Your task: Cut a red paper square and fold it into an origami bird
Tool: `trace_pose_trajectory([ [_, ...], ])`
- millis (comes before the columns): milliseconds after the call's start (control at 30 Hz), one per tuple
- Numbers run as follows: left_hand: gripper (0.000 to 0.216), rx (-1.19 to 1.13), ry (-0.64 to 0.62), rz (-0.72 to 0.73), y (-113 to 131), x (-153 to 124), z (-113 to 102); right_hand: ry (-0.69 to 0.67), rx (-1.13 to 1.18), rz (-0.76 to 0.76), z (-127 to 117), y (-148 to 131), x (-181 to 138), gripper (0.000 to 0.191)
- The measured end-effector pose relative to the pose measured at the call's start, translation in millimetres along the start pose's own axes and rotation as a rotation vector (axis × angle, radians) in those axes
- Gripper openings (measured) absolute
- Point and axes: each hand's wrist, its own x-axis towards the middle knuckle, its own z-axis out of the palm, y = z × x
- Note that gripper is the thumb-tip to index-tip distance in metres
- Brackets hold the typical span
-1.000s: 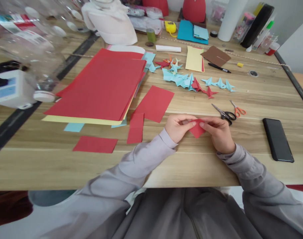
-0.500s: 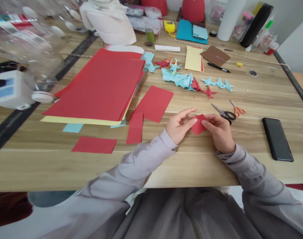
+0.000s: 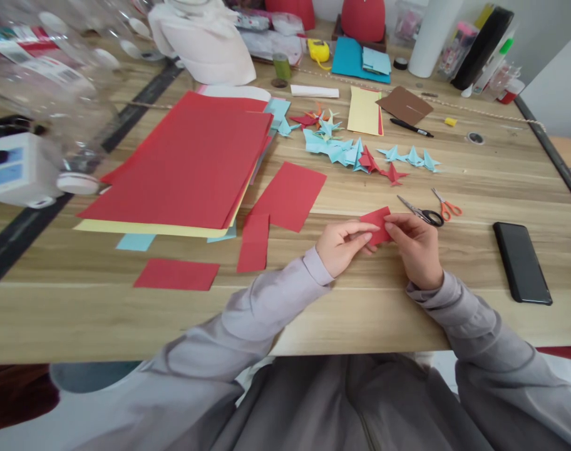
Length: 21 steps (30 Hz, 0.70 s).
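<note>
A small piece of red paper (image 3: 378,220) is held up between my two hands just above the table. My left hand (image 3: 345,245) pinches its left side between thumb and fingers. My right hand (image 3: 414,245) grips the right edge with thumb and forefinger. The fingers partly cover the paper, so its folds cannot be made out. Just beyond my right hand lie black-handled scissors (image 3: 426,215) and a smaller orange-handled pair (image 3: 449,208). Left of my hands rest a red sheet (image 3: 292,194), a red strip (image 3: 254,243) and a red rectangle (image 3: 177,274).
Folded paper cranes, blue (image 3: 337,149) and red (image 3: 393,173), stand beyond my hands. A stack of large red sheets (image 3: 186,163) covers the left. A phone (image 3: 523,263) lies at right, a black pen (image 3: 411,128) farther back. Plastic bottles (image 3: 79,113) crowd the far left.
The red paper has turned in my hands, from a diamond-like pose to a more level one, and sits slightly higher. My left fingers have closed over its left side.
</note>
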Motion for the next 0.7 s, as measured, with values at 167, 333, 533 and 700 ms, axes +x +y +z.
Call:
trace_pose_trajectory([
  [167,0.013,0.071,0.151,0.046,5,3,-7,-0.129,-0.097,-0.077,-2,0,-3,0.018],
  [333,0.013,0.110,0.220,0.079,8,5,-12,-0.239,-0.191,-0.202,-2,3,-5,0.028],
  [533,0.015,0.076,0.183,0.078,5,5,-11,-0.264,-0.222,-0.269,-4,4,-3,0.021],
  [700,0.033,-0.085,0.113,-0.016,2,6,-9,-0.179,-0.321,-0.335,-6,4,-2,0.018],
])
